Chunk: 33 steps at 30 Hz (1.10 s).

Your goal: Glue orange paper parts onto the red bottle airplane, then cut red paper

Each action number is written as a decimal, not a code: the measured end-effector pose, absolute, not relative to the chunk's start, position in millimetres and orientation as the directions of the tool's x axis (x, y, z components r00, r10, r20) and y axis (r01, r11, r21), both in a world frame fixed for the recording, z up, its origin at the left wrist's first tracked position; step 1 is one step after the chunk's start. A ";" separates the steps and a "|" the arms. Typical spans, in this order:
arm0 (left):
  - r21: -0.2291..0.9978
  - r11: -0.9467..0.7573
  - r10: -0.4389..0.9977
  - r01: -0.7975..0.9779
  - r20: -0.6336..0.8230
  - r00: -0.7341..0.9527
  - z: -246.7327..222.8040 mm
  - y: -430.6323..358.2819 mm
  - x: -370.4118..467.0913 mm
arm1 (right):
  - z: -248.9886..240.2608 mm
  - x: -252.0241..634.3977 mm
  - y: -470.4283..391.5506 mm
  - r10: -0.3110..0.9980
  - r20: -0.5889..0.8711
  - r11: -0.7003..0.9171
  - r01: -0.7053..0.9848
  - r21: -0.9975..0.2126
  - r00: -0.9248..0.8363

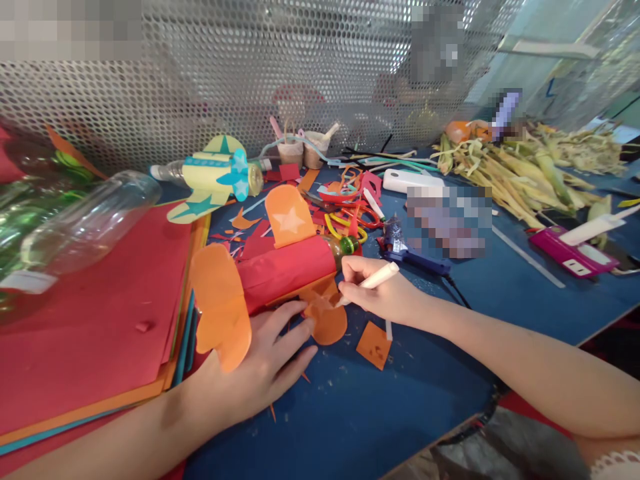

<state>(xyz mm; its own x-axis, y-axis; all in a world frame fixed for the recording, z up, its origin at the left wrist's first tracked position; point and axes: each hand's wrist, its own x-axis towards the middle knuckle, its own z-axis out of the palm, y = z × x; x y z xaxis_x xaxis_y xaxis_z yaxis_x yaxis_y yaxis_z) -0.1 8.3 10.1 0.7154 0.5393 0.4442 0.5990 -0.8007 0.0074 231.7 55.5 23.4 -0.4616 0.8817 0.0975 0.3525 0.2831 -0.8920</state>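
While right hand (383,297) pinches white pen (381,275), left hand (275,350) lies spread beside orange wing (327,328); red-wrapped bottle (287,272) seems light, best held mid-body.

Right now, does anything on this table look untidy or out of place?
Yes: red and orange scraps lie strewn untidily behind the red-wrapped bottle, and an orange square lies apart, near the right hand.

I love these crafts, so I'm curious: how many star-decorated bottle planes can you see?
2: the red plane beside the left hand, and the yellow plane farther back, near the perforated panel. More could be hidden among the bottles at far left.
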 end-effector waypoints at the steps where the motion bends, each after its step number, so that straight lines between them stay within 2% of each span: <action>1: 0.007 -0.799 0.542 0.601 0.442 0.715 10.2 8.2 -0.2 | 23.4 231.5 55.6 0.882 0.099 0.284 0.352 -0.892 -0.461; 33: 0.000 -0.790 0.551 0.614 0.441 0.708 9.1 7.6 -0.5 | 21.0 232.3 56.1 0.877 0.089 0.265 0.320 -0.910 -0.472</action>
<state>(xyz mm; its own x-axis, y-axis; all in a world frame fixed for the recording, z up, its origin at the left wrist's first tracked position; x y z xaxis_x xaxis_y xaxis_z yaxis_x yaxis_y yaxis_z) -0.5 7.6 9.1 0.7085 0.5507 0.4413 0.6137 -0.7895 0.0000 232.3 56.1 21.0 -0.4720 0.8771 0.0890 0.3202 0.2647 -0.9096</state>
